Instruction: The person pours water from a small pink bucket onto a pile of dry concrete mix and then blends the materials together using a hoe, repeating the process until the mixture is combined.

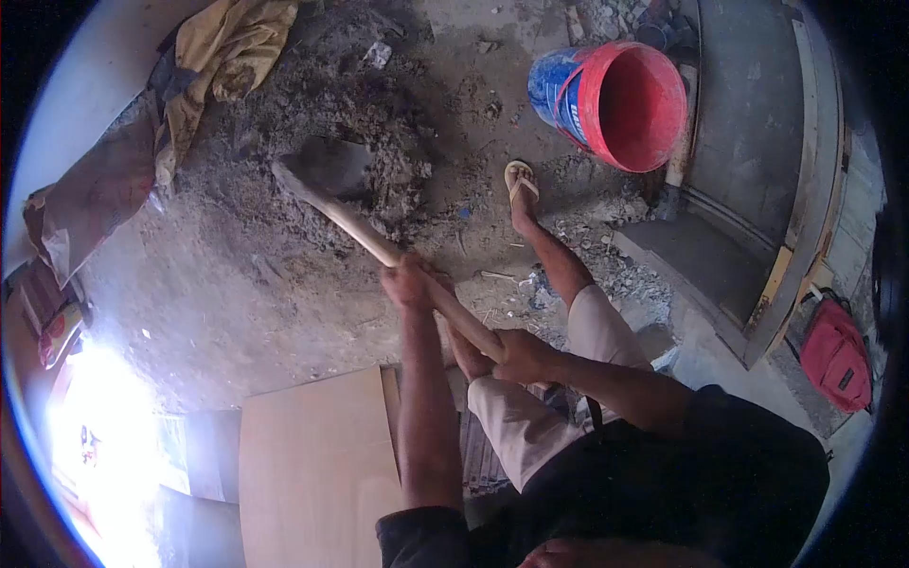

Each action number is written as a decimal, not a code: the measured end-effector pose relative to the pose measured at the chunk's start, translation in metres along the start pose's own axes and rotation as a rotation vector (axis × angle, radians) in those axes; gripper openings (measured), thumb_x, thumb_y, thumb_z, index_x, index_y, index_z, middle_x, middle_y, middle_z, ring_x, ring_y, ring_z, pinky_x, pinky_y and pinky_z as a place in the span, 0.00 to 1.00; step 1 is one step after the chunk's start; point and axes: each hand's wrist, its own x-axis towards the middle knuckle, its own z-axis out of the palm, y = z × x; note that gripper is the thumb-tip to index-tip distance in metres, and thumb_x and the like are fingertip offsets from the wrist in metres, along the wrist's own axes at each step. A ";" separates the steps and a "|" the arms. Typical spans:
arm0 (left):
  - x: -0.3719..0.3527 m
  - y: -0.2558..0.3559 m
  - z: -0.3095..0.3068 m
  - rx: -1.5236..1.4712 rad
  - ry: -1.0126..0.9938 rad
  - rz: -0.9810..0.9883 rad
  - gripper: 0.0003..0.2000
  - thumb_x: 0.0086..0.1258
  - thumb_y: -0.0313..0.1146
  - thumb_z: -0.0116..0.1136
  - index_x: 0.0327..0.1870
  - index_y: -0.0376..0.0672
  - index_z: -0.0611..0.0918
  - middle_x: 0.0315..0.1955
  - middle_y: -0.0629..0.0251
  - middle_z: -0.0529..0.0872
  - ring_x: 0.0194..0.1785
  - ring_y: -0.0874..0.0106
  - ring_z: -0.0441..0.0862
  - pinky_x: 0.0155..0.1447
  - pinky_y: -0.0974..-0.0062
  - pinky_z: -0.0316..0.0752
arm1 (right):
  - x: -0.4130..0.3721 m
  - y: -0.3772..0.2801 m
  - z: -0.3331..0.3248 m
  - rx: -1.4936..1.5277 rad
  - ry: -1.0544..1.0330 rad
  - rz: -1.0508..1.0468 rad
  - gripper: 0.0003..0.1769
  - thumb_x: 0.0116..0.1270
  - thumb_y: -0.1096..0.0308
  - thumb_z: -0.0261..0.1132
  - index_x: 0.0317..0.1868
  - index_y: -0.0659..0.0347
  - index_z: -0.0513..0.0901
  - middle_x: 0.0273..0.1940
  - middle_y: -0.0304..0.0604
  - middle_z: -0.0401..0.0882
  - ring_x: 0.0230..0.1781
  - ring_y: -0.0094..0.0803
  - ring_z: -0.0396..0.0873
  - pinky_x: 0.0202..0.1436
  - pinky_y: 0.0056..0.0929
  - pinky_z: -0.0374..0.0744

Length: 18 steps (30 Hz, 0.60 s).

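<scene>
Sack (pixel 222 52): crumpled, upper left of the frame, lying against the edge of the pile, apart from the blade.
Board (pixel 317 464): flat on the floor, lower left of centre, well apart from the blade.
Blade (pixel 331 166): sunk into the left side of the pile, upper left of centre.
Pile (pixel 388 114): grey, loose and lumpy, upper centre, straight on the floor.
Handle (pixel 365 232): wooden, slanting from the blade down and right through both hands.
Left hand (pixel 407 284): centre of the frame, fingers clenched round the handle about midway.
Right hand (pixel 525 358): lower right of centre, fingers clenched round the handle's near end.
Foot (pixel 521 185): in a sandal, just right of the pile, near the blade's likely path.
Bucket (pixel 625 104): red, tipped over, upper right, mouth facing the camera, seemingly empty.
Grip: probably best with hands wide apart as now, left guiding, right driving.
Stroke: likely cleanest drawn low through the pile, short pulls, dry edges folded inward.
Caution: blade line angled away from the foot; sack left outside the pile.
</scene>
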 end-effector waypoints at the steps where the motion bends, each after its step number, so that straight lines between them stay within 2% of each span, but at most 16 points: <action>1: 0.012 0.004 0.001 0.014 0.009 0.013 0.04 0.60 0.25 0.56 0.33 0.37 0.74 0.17 0.66 0.75 0.15 0.73 0.73 0.16 0.71 0.70 | 0.025 0.017 0.008 -0.005 -0.017 -0.022 0.28 0.52 0.61 0.69 0.52 0.68 0.77 0.43 0.59 0.83 0.45 0.51 0.83 0.50 0.41 0.78; 2: 0.021 0.003 -0.001 0.032 0.021 0.020 0.05 0.59 0.25 0.57 0.33 0.37 0.74 0.17 0.66 0.76 0.15 0.73 0.74 0.17 0.70 0.71 | 0.040 0.033 0.016 -0.005 -0.037 -0.040 0.28 0.52 0.62 0.69 0.53 0.68 0.77 0.43 0.59 0.83 0.45 0.51 0.83 0.50 0.41 0.78; 5: 0.045 -0.028 -0.031 0.192 -0.016 0.096 0.07 0.58 0.26 0.60 0.34 0.36 0.75 0.21 0.64 0.77 0.19 0.72 0.77 0.21 0.70 0.75 | 0.047 0.057 0.040 0.017 0.092 -0.181 0.22 0.48 0.69 0.65 0.48 0.62 0.77 0.35 0.52 0.83 0.36 0.39 0.84 0.44 0.37 0.79; 8: 0.053 -0.038 -0.034 0.243 -0.024 0.182 0.08 0.58 0.26 0.61 0.33 0.35 0.75 0.23 0.63 0.78 0.21 0.71 0.77 0.22 0.71 0.76 | 0.033 0.046 0.027 -0.017 0.123 -0.183 0.26 0.47 0.67 0.66 0.50 0.64 0.76 0.36 0.56 0.83 0.37 0.43 0.84 0.45 0.38 0.79; 10: 0.048 -0.036 -0.026 0.067 0.039 0.080 0.08 0.58 0.27 0.61 0.33 0.34 0.75 0.23 0.63 0.78 0.20 0.71 0.77 0.22 0.71 0.77 | 0.026 0.040 0.019 0.005 0.085 -0.172 0.29 0.46 0.65 0.67 0.51 0.66 0.75 0.37 0.59 0.82 0.38 0.47 0.83 0.46 0.39 0.79; 13: 0.038 -0.010 -0.013 0.197 -0.019 -0.024 0.09 0.58 0.28 0.61 0.34 0.33 0.75 0.24 0.63 0.77 0.20 0.70 0.77 0.21 0.72 0.77 | 0.012 0.020 -0.004 -0.081 0.076 -0.184 0.33 0.47 0.64 0.66 0.55 0.70 0.73 0.39 0.64 0.81 0.42 0.53 0.82 0.47 0.41 0.79; 17: -0.003 -0.025 0.001 0.121 0.056 0.110 0.14 0.60 0.30 0.63 0.41 0.32 0.74 0.25 0.60 0.78 0.22 0.70 0.78 0.23 0.74 0.77 | 0.003 0.054 -0.019 -0.092 0.033 -0.224 0.30 0.48 0.64 0.65 0.54 0.65 0.75 0.39 0.62 0.82 0.42 0.54 0.82 0.47 0.44 0.79; 18: -0.015 -0.039 0.003 0.085 0.017 0.130 0.15 0.61 0.31 0.63 0.44 0.32 0.73 0.26 0.60 0.79 0.22 0.70 0.78 0.24 0.74 0.77 | 0.001 0.083 -0.019 -0.104 0.022 -0.239 0.29 0.48 0.63 0.65 0.52 0.64 0.76 0.39 0.61 0.82 0.42 0.54 0.83 0.46 0.45 0.79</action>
